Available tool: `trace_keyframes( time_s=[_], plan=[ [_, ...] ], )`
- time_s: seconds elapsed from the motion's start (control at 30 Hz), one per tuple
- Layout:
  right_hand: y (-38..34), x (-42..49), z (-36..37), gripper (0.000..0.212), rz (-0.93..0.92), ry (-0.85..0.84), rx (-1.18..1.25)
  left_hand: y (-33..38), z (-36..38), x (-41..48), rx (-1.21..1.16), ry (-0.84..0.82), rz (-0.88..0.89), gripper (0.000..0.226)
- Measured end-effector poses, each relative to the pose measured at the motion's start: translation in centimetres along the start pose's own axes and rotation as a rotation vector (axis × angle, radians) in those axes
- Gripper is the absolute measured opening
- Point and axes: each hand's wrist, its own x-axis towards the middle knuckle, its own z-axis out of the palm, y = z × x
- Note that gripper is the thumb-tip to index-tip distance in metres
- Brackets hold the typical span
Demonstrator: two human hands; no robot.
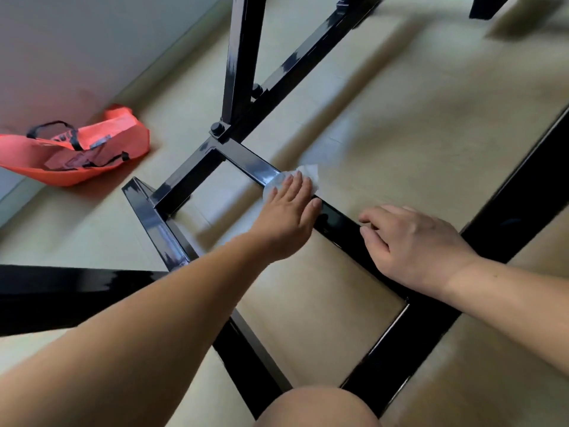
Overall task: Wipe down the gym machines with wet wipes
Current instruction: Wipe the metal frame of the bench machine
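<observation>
Gym machine frame (243, 57): black floor crossbar (246, 158) runs under both hands. Left hand (286, 217) fingers flat, pressing the wet wipe (308, 172) onto the bar; the wipe shows past the fingertips. Right hand (415, 245) fingers loosely curled, resting on the bar, holding nothing. Suggest even pressure, full-length strokes, and wrapping the wipe over the side faces.

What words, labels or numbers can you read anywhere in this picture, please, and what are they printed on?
No text here is legible.
orange bag: black print on its side, too blurred to read.
machine frame: no label or number visible.
wet wipe: plain, no print visible.
</observation>
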Motion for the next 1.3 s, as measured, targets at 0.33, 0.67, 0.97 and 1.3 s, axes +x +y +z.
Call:
trace_keyframes(
  time_s=[0.33, 0.67, 0.97, 1.3],
  plan=[
    [1.9, -3.6, -3.8, 0.031, -0.133, 0.026, -0.077, 5.9, 2.3, -3.4, 0.117, -0.043, 0.5, 0.065],
    [2.8, -3.1, -3.5, 0.028, -0.212, 0.033, -0.128, 10.5, 4.7, -4.1, -0.222, 0.244, 0.56, 0.035],
    [2.3, -3.6, -2.3, 0.03, -0.193, 0.097, -0.105, 11.5, 6.5, -6.2, -0.393, 0.437, 0.068, 0.039],
    [-3.5, -4.3, 1.1, 0.026, -0.317, 0.004, 0.09, 3.7, 2.1, -19.5, -0.796, 0.73, -0.678, 0.052]
  ],
)
